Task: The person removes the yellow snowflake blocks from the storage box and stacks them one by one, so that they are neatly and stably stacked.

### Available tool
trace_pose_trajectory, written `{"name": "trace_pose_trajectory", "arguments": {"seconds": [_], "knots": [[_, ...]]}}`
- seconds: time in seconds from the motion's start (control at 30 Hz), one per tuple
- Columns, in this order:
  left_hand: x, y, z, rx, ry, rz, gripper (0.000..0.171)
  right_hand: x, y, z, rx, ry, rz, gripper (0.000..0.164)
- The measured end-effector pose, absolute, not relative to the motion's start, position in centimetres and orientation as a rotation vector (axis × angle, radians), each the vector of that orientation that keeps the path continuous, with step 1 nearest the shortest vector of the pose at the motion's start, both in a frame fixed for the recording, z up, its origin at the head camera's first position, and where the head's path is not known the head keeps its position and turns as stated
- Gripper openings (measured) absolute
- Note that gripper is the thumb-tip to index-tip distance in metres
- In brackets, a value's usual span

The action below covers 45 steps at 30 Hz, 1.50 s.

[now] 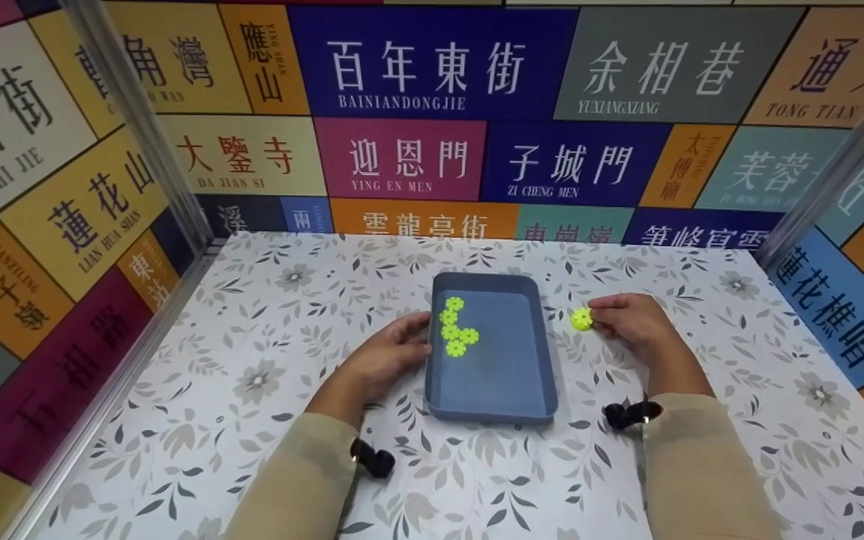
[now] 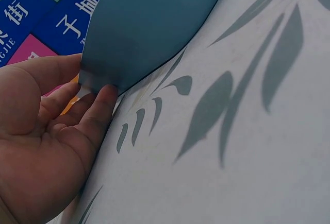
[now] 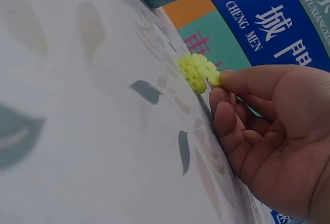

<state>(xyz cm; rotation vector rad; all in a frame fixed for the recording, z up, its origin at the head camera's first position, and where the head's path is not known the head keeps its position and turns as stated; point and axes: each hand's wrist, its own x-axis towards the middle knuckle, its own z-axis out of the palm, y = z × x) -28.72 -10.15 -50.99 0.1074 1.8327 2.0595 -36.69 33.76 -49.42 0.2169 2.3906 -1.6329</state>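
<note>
Between thumb and fingertip my right hand (image 1: 631,322) pinches a yellow-green flower-shaped plastic piece (image 3: 206,68). The piece is tilted against a short stack of matching pieces (image 3: 192,74) on the table, right of the tray. My left hand (image 1: 387,352) is at the left side of a blue-grey rectangular tray (image 1: 492,405), its fingertips (image 2: 107,95) touching the outer wall. Inside the tray, several flower-shaped pieces (image 1: 453,330) lie flat in an uneven row along the left side.
A white table (image 1: 259,450) with a grey leaf print lies under everything. Colourful panels with Chinese lettering (image 1: 424,67) stand behind and at both sides, with metal posts (image 1: 139,112) at the corners. Black wrist devices (image 1: 631,414) are strapped over both sleeves.
</note>
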Motion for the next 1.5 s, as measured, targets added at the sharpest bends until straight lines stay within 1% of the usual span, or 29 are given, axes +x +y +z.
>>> {"name": "trace_pose_trajectory", "arguments": {"seconds": [0.3, 0.67, 0.93, 1.03, 1.17, 1.5], "knots": [[-28.9, -10.1, -51.1, 0.105, 1.837, 2.065, 0.072, -36.5, 33.7, -49.4, 0.218, 2.441, -1.565, 0.044], [-28.6, -10.0, -50.9, 0.086, 1.826, 2.065, 0.070, -36.4, 33.5, -49.2, 0.201, 2.448, -1.584, 0.044], [-28.7, -10.0, -51.0, 0.094, 1.814, 2.072, 0.072, -36.2, 32.8, -47.5, 0.233, 2.444, -1.620, 0.050], [-28.7, -10.1, -51.1, 0.101, 1.809, 2.076, 0.072, -36.2, 32.0, -46.6, 0.186, 2.432, -1.642, 0.053], [-28.7, -10.1, -51.2, 0.105, 1.810, 2.076, 0.072, -36.0, 30.7, -45.8, 0.048, 2.412, -1.694, 0.051], [-28.8, -10.0, -51.3, 0.113, 1.783, 2.104, 0.071, -34.8, 27.5, -44.2, -0.187, 2.348, -1.786, 0.049]]}}
